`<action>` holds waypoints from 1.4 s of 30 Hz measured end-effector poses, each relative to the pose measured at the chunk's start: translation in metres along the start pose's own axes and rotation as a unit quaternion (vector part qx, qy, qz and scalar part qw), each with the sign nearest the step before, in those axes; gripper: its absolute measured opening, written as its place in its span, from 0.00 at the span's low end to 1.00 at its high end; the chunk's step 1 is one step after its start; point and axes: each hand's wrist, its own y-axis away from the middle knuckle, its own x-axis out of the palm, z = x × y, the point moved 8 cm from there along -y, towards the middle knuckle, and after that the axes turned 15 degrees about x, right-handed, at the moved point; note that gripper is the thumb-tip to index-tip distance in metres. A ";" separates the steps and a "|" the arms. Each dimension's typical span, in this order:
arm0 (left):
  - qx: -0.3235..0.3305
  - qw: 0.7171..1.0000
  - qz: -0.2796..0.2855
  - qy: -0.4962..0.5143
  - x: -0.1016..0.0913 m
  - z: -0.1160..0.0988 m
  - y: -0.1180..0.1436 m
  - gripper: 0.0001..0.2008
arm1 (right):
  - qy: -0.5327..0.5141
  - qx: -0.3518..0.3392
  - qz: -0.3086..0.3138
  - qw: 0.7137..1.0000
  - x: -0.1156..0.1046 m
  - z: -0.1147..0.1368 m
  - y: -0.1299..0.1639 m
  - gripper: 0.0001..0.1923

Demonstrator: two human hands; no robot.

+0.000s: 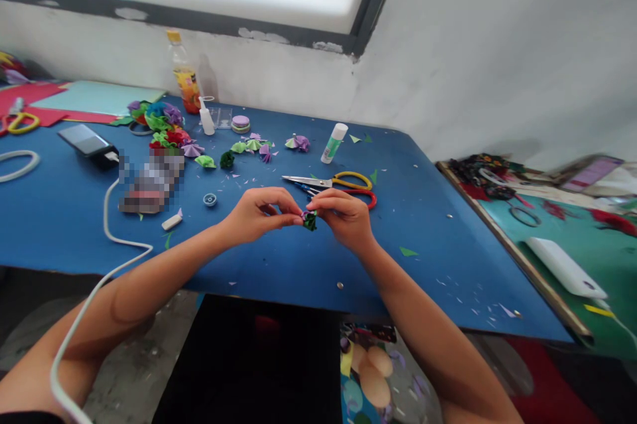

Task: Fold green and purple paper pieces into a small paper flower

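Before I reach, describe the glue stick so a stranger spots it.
On the blue table, look past the right hand to the yellow-handled scissors. Just beyond them is the glue stick: a white-capped tube with a green label, unlike the plain white squeeze bottle farther left.

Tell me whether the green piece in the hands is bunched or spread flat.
Bunched: the green piece forms a crinkled clump between the left hand and right hand.

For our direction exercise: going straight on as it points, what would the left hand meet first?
The green-and-purple paper piece the left hand holds; then probably the right hand, though depth is unclear.
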 end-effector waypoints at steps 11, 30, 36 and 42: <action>0.043 0.998 0.015 -0.043 -0.001 -0.005 -0.001 0.08 | 0.024 0.001 -0.002 1.000 0.000 -0.003 -0.001 0.08; -0.022 0.996 0.064 -0.059 0.005 0.010 0.001 0.08 | 0.051 -0.007 0.056 0.997 0.009 -0.004 -0.002 0.09; 0.006 0.985 0.038 -0.169 -0.001 0.010 0.000 0.07 | 0.118 -0.013 0.052 0.992 0.013 -0.009 0.000 0.10; 0.018 0.983 0.013 -0.184 -0.005 0.015 0.000 0.07 | 0.159 -0.011 0.033 0.987 0.010 -0.011 0.000 0.08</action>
